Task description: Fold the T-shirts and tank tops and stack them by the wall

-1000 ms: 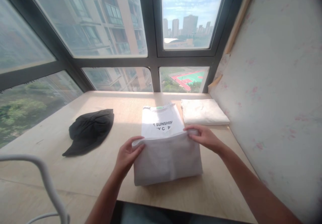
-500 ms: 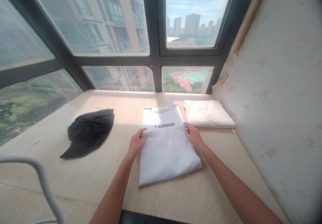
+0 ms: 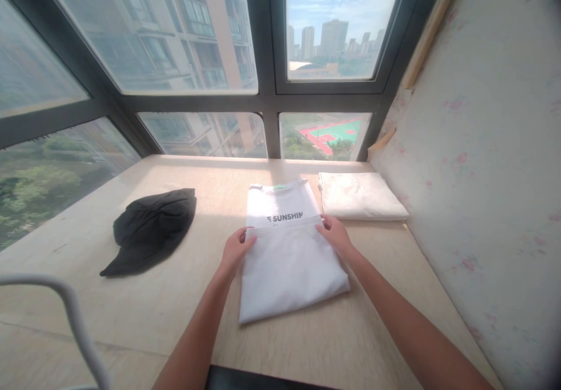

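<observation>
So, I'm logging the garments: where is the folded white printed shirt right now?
In the head view, the folded white printed shirt lies centrally on the pale wooden surface, between the left hand and right hand, right of the black fabric hat.

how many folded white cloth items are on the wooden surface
2: the printed shirt between the left hand and right hand, and the folded cloth near the wall.

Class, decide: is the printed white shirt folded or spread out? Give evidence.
Folded. The white shirt has a plain flap lying over its front, partly covering the printed lettering.
</observation>
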Available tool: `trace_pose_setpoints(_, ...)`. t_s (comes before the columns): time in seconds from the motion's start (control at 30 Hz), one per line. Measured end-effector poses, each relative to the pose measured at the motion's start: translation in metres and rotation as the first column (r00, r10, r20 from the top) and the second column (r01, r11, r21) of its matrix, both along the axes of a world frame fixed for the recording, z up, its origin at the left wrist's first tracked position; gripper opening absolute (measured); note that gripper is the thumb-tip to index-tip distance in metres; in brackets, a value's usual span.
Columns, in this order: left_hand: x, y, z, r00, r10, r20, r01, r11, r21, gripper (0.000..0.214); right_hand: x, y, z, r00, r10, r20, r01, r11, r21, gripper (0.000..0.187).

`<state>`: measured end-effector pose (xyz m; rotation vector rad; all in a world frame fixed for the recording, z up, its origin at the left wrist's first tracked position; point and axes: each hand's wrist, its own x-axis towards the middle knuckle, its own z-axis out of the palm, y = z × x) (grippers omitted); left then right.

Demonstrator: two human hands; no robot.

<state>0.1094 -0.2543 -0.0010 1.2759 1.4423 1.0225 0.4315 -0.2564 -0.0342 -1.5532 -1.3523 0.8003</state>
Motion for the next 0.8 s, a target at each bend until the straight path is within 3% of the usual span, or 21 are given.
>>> trace_pose_setpoints(0.1,0.0,0.004,0.01,0.999,0.02,0.051,-0.02,1.0,0.002,0.059,-0.002,0.005,0.013,0.999,0.025,-0.03,-0.024,1.0,0.019,0.03)
trace_pose_setpoints(0.23,0.003,0.019,0.035,0.996,0.03,0.084,-0.037,0.996,0.084,0.054,0.0,0.021,0.044,0.996,0.062,-0.059,-0.057,0.995,0.078,0.025)
trace_pose_setpoints(0.47,0.023,0.061,0.097,0.997,0.007,0.071,-0.026,0.962,0.272,0.034,-0.005,0.071,0.109,0.998,0.054,-0.04,-0.046,0.982,0.183,0.019)
trace_pose_setpoints(0.57,0.027,0.066,0.125,0.995,0.006,0.099,-0.041,0.934,0.354,0.033,-0.007,0.076,0.141,0.996,0.067,-0.062,-0.051,0.971,0.233,0.019)
trace_pose_setpoints(0.67,0.019,0.041,0.148,0.989,-0.008,0.15,-0.059,0.899,0.435,0.031,0.0,0.047,0.174,0.984,0.121,-0.132,-0.066,0.931,0.358,0.021)
trace_pose_setpoints(0.73,0.007,0.0,0.156,0.986,-0.042,0.161,-0.048,0.853,0.52,0.025,0.013,0.004,0.187,0.972,0.197,-0.126,-0.116,0.876,0.468,0.018)
trace_pose_setpoints(0.8,-0.005,-0.057,0.154,0.993,-0.097,0.07,0.037,0.809,0.586,0.019,0.03,-0.054,0.187,0.967,0.255,-0.009,-0.212,0.822,0.528,0.013)
